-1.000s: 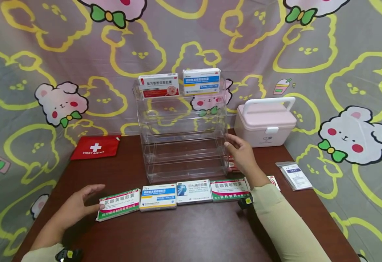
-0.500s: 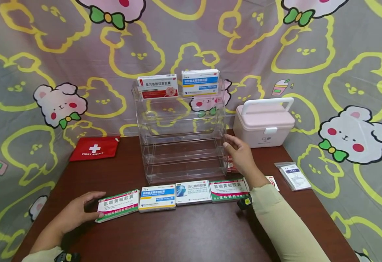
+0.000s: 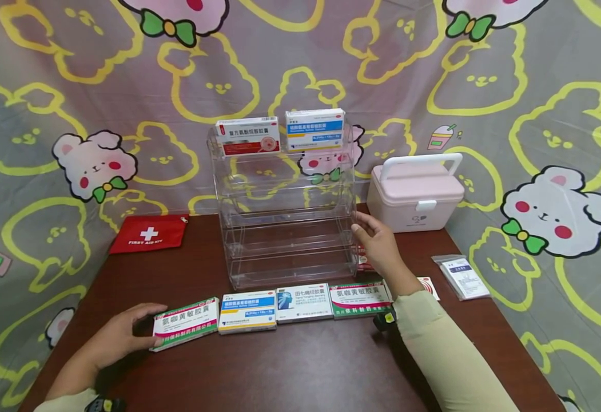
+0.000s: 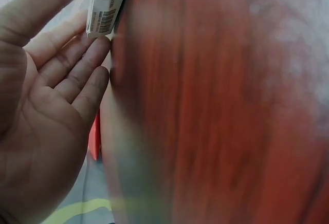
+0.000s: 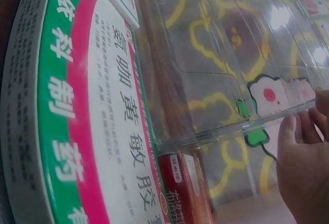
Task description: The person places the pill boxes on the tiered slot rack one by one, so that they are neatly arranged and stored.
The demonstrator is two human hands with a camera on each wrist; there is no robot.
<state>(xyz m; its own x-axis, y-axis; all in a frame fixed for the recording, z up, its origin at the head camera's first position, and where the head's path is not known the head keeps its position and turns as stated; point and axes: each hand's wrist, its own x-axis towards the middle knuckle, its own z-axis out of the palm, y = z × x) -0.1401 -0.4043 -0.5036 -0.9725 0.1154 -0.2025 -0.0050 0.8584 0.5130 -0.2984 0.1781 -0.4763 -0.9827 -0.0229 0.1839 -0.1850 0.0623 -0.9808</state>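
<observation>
My left hand [image 3: 117,335] holds the left end of a green-and-white medicine box [image 3: 187,323], its thumb at the near corner and its fingers at the far corner. In the left wrist view, the barcoded end of that box shows beside the fingers [image 4: 95,77]. My right hand [image 3: 382,243] grips the right side edge of a clear acrylic tiered rack [image 3: 290,266], thumb towards the front. The right wrist view has this thumb [image 5: 289,131] at the rack's edge. On the rack's top tier stand a red-and-white box [image 3: 249,136] and a blue-and-white box [image 3: 314,130].
Right of the held box lie a blue-and-yellow box [image 3: 247,312], a white box [image 3: 304,303] and another green box [image 3: 359,299]. A red box [image 3: 364,260] lies behind the right wrist. Around them are a red first aid pouch [image 3: 149,233], a pink case [image 3: 416,197] and a bagged packet [image 3: 465,277].
The left hand's raised fingers have come down and closed in on the green-and-white box's left end. The right hand stays on the rack's edge. The view has shifted slightly.
</observation>
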